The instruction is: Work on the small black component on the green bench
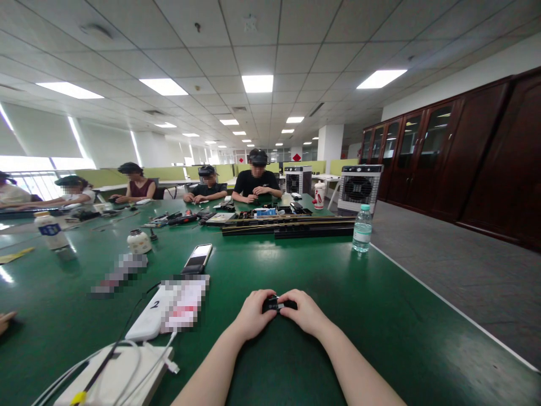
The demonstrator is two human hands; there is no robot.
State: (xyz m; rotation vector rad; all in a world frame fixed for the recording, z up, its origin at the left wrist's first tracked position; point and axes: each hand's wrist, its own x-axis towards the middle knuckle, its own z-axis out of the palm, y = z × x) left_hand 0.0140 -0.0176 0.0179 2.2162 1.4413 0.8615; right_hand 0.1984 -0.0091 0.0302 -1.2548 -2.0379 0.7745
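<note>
Both hands meet over the green table (406,316), close in front of me. Between them is a small black object with a lighter grey part (276,305); its kind cannot be made out. My left hand (255,311) curls round its left end, thumb at the near side and fingers at the far side. On the right end, my right hand (305,310) grips in the same manner, with its thumb and fingers bent. The fingers cover much of the object, and it sits at or just above the tabletop.
Left of my hands lie a white power bank (147,316), a phone (198,258) and a white box with cables (122,375). A water bottle (362,230) stands at the right edge. Long black rails (291,226) lie across the table; several people sit beyond.
</note>
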